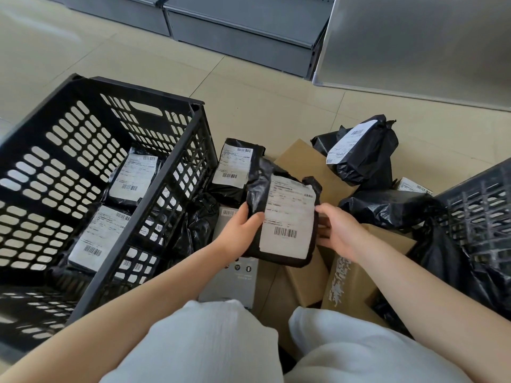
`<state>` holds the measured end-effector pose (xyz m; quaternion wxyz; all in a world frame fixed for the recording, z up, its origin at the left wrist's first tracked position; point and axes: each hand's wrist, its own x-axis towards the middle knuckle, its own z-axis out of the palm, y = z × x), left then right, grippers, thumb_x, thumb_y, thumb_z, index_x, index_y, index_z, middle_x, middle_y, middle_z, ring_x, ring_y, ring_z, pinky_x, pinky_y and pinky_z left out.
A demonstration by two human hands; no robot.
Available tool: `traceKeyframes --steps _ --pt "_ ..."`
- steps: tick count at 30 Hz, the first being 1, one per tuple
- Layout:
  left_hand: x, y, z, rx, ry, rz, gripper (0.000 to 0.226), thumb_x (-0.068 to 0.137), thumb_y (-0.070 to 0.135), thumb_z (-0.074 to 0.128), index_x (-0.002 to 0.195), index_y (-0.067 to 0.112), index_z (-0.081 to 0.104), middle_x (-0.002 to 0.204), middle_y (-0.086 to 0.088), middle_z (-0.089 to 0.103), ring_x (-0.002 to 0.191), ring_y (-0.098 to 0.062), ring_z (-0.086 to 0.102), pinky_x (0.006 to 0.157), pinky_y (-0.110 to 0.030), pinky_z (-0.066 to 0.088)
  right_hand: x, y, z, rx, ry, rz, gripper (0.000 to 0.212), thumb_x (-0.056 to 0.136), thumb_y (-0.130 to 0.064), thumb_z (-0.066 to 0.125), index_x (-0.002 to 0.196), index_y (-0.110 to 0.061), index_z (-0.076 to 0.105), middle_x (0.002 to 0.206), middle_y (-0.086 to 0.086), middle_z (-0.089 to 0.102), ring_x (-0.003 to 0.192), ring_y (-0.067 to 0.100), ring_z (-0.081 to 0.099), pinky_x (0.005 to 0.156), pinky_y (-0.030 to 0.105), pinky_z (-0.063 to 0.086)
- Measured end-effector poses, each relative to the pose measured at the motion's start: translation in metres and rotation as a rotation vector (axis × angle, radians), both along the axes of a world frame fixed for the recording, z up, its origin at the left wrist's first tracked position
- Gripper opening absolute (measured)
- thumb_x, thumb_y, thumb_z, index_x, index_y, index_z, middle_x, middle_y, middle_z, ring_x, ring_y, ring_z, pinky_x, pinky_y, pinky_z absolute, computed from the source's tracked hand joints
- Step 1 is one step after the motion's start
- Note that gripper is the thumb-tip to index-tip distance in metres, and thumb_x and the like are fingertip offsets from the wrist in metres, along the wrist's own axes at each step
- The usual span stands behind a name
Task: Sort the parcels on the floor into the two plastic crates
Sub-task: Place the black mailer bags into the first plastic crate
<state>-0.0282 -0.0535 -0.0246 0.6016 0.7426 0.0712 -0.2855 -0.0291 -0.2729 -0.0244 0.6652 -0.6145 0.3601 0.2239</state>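
A flat black parcel (284, 217) with a white barcode label is held up over the floor pile. My left hand (240, 233) grips its left edge. My right hand (338, 230) touches its right edge, fingers tucked behind it. The big black plastic crate (177, 158) on the left holds a few labelled black parcels (132, 178). A second dark crate (478, 205) shows at the right edge. More black bag parcels (362, 150) and brown cardboard boxes (301, 161) lie on the floor between the crates.
A grey box (235, 280) lies on the floor under my left wrist. Grey metal shelf bases (237, 31) stand at the back and a metal panel (414, 42) at the back right. My knees in white trousers (221, 341) fill the bottom of the view.
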Motion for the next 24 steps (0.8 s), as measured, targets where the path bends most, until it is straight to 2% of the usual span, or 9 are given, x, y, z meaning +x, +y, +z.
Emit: traceKeyframes --steps 2,5,6,10,12,16,18,21,24 --pt "0.002 0.003 -0.006 -0.029 0.097 0.061 0.043 0.096 0.04 0.047 0.138 0.032 0.048 0.127 0.011 0.064 0.116 -0.01 0.061 0.099 -0.031 0.047 -0.003 0.002 0.002 0.096 0.004 0.054 0.035 0.098 -0.041 0.056 0.127 -0.021 0.06 0.117 0.009 0.07 0.106 0.028 0.066 0.076 0.039 0.056" --pt "0.006 0.01 -0.023 -0.024 0.196 0.15 0.081 0.074 0.061 0.051 0.149 0.031 0.039 0.145 0.007 0.052 0.13 -0.016 0.051 0.113 -0.041 0.037 -0.005 0.003 0.002 0.147 -0.03 0.147 0.045 0.09 -0.046 0.065 0.128 -0.022 0.061 0.116 0.004 0.073 0.109 0.025 0.067 0.078 0.037 0.055" --pt "0.006 0.011 -0.02 -0.02 0.221 0.166 0.081 0.074 0.061 0.051 0.148 0.029 0.041 0.144 0.006 0.054 0.13 -0.017 0.051 0.113 -0.042 0.037 -0.004 0.004 0.001 0.151 -0.043 0.154 0.052 0.085 -0.043 0.07 0.13 -0.019 0.059 0.116 0.003 0.074 0.11 0.024 0.067 0.078 0.038 0.055" --pt "0.002 0.01 -0.01 -0.003 0.251 0.167 0.038 0.1 0.038 0.037 0.125 0.022 0.061 0.118 -0.001 0.07 0.109 -0.019 0.065 0.105 -0.039 0.046 -0.004 0.007 -0.001 0.112 -0.053 0.163 0.049 0.084 -0.03 0.076 0.127 -0.014 0.06 0.11 0.004 0.076 0.11 0.025 0.067 0.097 0.046 0.052" --pt "0.002 0.011 -0.01 0.014 0.24 0.145 0.041 0.102 0.039 0.035 0.13 0.022 0.059 0.121 0.001 0.069 0.111 -0.018 0.064 0.106 -0.038 0.044 -0.004 0.008 0.002 0.119 -0.079 0.151 0.039 0.087 -0.024 0.073 0.123 -0.015 0.062 0.109 0.003 0.076 0.108 0.024 0.069 0.101 0.046 0.051" --pt "0.008 0.015 -0.002 0.016 0.085 0.101 0.044 0.102 0.043 0.04 0.145 0.035 0.043 0.132 0.014 0.056 0.122 -0.007 0.05 0.102 -0.026 0.036 0.001 0.012 0.007 0.104 -0.137 0.142 0.033 0.093 -0.021 0.068 0.125 -0.019 0.062 0.11 0.001 0.076 0.105 0.021 0.07 0.085 0.04 0.057" --pt "0.012 0.019 0.004 0.006 0.039 0.087 0.052 0.101 0.049 0.043 0.15 0.037 0.033 0.135 0.015 0.051 0.124 -0.007 0.046 0.105 -0.029 0.035 0.007 0.015 0.012 0.113 -0.164 0.078 0.033 0.095 -0.021 0.065 0.127 -0.017 0.062 0.112 0.001 0.075 0.105 0.021 0.069 0.084 0.04 0.057" --pt "0.019 0.031 0.012 -0.023 -0.033 0.075 0.057 0.097 0.049 0.051 0.151 0.041 0.031 0.134 0.013 0.054 0.122 -0.009 0.054 0.101 -0.04 0.051 0.019 0.022 0.025 0.124 -0.217 -0.015 0.025 0.097 -0.021 0.062 0.122 -0.018 0.064 0.108 -0.002 0.075 0.102 0.018 0.069 0.087 0.038 0.056" --pt "0.031 0.041 0.026 -0.056 -0.089 0.099 0.061 0.092 0.046 0.062 0.147 0.043 0.037 0.128 0.009 0.059 0.115 -0.012 0.062 0.087 -0.038 0.059 0.032 0.027 0.038 0.154 -0.266 -0.024 0.011 0.099 -0.023 0.06 0.108 -0.022 0.067 0.097 -0.006 0.077 0.098 0.016 0.069 0.078 0.034 0.056"
